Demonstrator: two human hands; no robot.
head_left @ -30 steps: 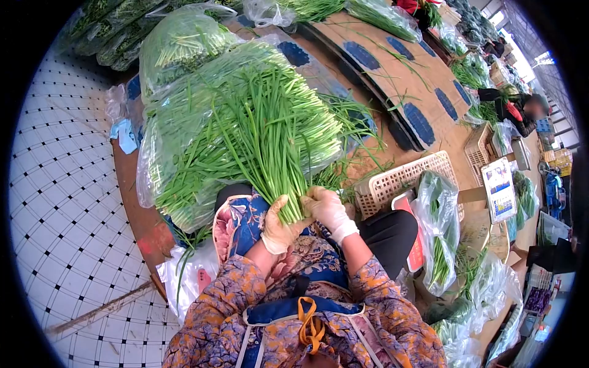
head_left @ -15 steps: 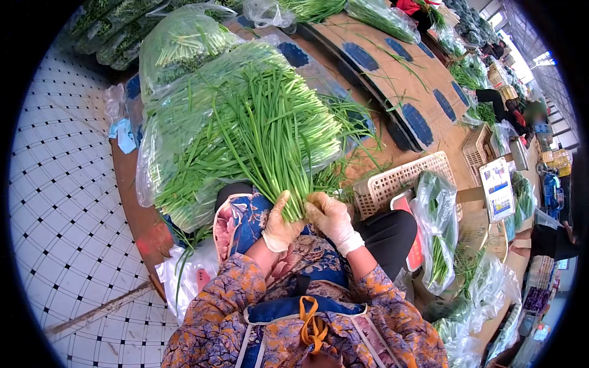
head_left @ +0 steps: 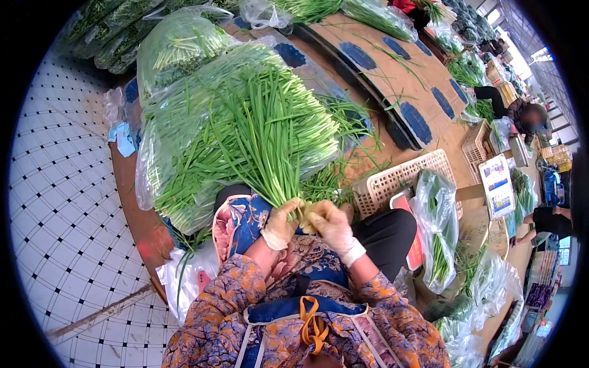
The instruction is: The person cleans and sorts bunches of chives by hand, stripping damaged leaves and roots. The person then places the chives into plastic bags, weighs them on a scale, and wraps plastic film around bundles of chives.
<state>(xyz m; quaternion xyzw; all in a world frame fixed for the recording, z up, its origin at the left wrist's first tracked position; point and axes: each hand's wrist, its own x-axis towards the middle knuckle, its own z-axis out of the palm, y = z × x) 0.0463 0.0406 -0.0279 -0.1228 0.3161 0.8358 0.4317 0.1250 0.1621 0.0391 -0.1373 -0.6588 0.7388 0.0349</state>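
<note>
A bunch of green garlic chives (head_left: pixel 267 156) fans away from my lap, its leaves lying over a large pile of chives in an open clear plastic bag (head_left: pixel 146 168). My left hand (head_left: pixel 281 226), in a thin pale glove, is closed around the lower stems. Just right of it, my right hand (head_left: pixel 331 227), gloved too, has its fingers bent and pinched at the pale stem ends. The exact spot between its fingertips is partly hidden. Loose chives (head_left: pixel 325 178) lie beyond my right hand.
A cream plastic basket (head_left: pixel 405 178) stands to the right, with a bagged bunch of chives (head_left: pixel 437 233) near it. Cardboard with blue patches (head_left: pixel 392 80) lies ahead. Tiled floor (head_left: pixel 67 184) is on the left. A co-worker (head_left: pixel 527 116) is at far right.
My right hand has shifted slightly right and down, and its fingers now pinch at the stem ends. My left hand keeps its hold on the bunch. The far-right co-worker has leaned in.
</note>
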